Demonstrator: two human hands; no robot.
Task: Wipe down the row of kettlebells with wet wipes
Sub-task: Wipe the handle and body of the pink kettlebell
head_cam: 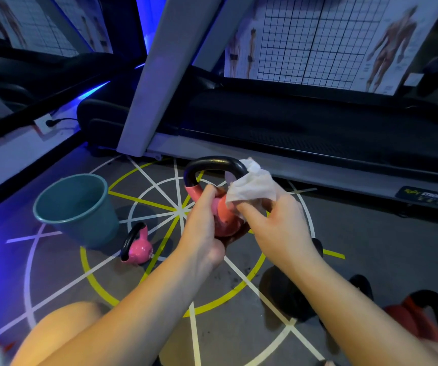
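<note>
**Right of the teal bucket: wiping the raised coral kettlebell**

Right of the teal bucket (94, 228) and lifted clear of the floor, the coral kettlebell (224, 217) sits in both hands with its black handle pointing up and away from the person. The left hand (202, 233) cradles the ball from below and the side, fingers curled round it and thumb laid over the top. The right hand (278, 223) pinches a bunched wet wipe (252, 186) between thumb and fingers and presses it to the shoulder of the ball, at the root of the handle on the side away from the bucket.

The step in hand looks like the wipe-down of this one bell. To do it well:

- Flatten the wipe so a broad, damp face meets the metal, not a crumpled knot.
- Let the left hand roll the ball while the right hand stays put, so every side gets covered.
- Run the wipe right round the handle and into both roots.
- Mind the hold: a wet coating is likely to be slippery, so the weight should sit in the left palm.

Both forearms reach forward and converge on the bell. A pink kettlebell (138, 247) stands just beside the bucket on its right. A dark kettlebell (291, 294) and a red kettlebell (410, 318) stand well to the bucket's right, nearer the person.
</note>
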